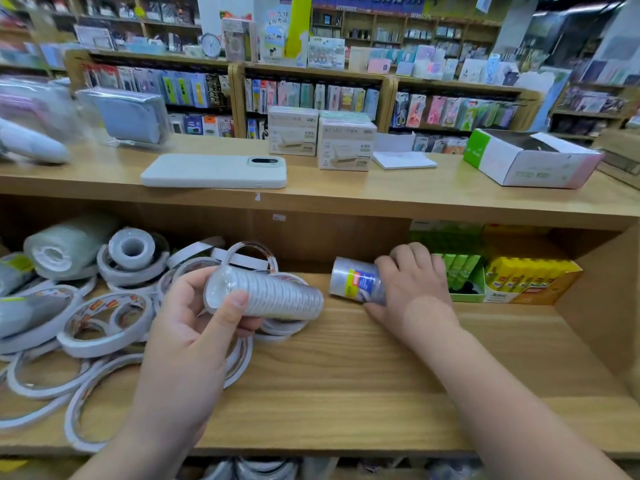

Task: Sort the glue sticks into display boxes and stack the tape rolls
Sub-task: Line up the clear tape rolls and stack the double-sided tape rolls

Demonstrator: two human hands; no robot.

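Left of the left hand [194,337], loose tape rolls [104,320] lie heaped on the shelf [346,375]; they look like light, stiff rings that would probably slide off one another. The left hand is curled round a clear-wrapped tape sleeve [273,296], thumb near its left end; slick film over a rigid cylinder is probably best held round the middle. Just right of it, the labelled tape sleeve [356,282] lies on the shelf, its right end clasped by the right hand [412,282], fingers over and thumb under. Right of that hand stand the green display box [464,275] and the yellow display box [530,278] of glue sticks
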